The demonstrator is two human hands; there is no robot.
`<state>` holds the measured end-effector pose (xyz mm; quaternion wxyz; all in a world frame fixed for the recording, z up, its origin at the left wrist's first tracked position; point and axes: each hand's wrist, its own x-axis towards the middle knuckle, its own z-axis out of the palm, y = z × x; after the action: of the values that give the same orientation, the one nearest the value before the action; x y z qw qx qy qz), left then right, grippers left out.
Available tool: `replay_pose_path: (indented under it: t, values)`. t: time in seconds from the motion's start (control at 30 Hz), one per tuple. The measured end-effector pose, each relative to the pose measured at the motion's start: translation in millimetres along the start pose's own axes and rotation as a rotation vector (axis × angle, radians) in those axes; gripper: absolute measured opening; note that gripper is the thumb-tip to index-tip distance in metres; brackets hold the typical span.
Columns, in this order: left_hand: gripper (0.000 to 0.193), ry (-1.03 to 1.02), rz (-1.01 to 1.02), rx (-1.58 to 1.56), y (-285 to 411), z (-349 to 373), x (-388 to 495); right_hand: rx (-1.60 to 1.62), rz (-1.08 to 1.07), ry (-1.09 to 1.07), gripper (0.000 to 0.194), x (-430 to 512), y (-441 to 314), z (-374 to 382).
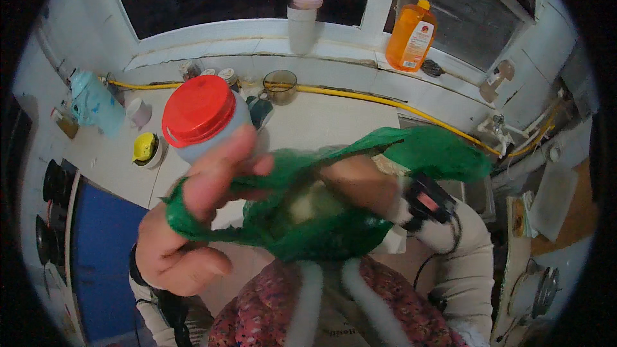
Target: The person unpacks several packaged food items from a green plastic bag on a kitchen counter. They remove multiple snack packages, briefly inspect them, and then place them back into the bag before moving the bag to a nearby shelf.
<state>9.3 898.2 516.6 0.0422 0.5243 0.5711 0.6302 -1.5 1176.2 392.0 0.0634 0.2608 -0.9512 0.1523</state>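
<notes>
My left hand (193, 231) is at the left of centre, with the handle loop of a green plastic bag (332, 241) passing round it; its fingers are spread. The bag hangs open in front of my body. My right hand (361, 183) reaches into the mouth of the bag, and its fingers are hidden inside. Something pale (308, 205) lies in the bag, too blurred to name. Beyond my left hand stands a plastic jar with a red lid (200, 108), partly covered by my fingers.
On the counter (328, 115) are a glass mug (280, 87), a light-blue jug (96, 101), a pale cup (139, 112) and a bowl with a yellow item (145, 148). A yellow hose (352, 95) runs along the wall to a tap (499, 130). An orange pump bottle (412, 36) stands on the windowsill.
</notes>
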Motion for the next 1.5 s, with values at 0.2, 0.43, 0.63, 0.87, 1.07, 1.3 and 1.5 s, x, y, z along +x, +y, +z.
replay_pose_path:
  t: [0.2,0.43,0.63,0.87,1.07,1.3,1.5]
  values:
    - [0.070,0.145,-0.024,0.088,0.2,-11.1,-17.3,-0.321,-0.500,0.176,0.012,-38.6,-40.9,-55.4]
    - [0.066,0.049,0.004,0.009,-7.6,-5.2,-8.3,-0.436,-0.482,0.069,0.009,18.1,-31.4,-61.8]
    - [0.056,0.085,-0.050,0.082,-5.0,-9.3,-4.7,-0.233,-0.212,0.112,0.025,2.7,-25.9,-58.6]
    - [0.066,0.122,-0.042,0.029,-19.0,-10.3,-15.3,0.138,-0.160,-0.126,0.045,-20.6,11.1,-61.6]
    - [0.065,0.086,-0.073,-0.013,-20.2,-6.1,-5.1,0.193,-0.301,-0.087,0.043,-17.1,28.5,-36.3]
    - [0.052,0.180,-0.080,0.024,-16.3,1.4,-2.2,-0.154,-0.426,-0.017,0.031,-19.7,9.3,-41.2]
    - [0.059,0.235,-0.065,0.003,-11.4,-1.2,-7.2,-0.536,-0.408,-0.417,0.031,-28.4,-62.6,-88.4]
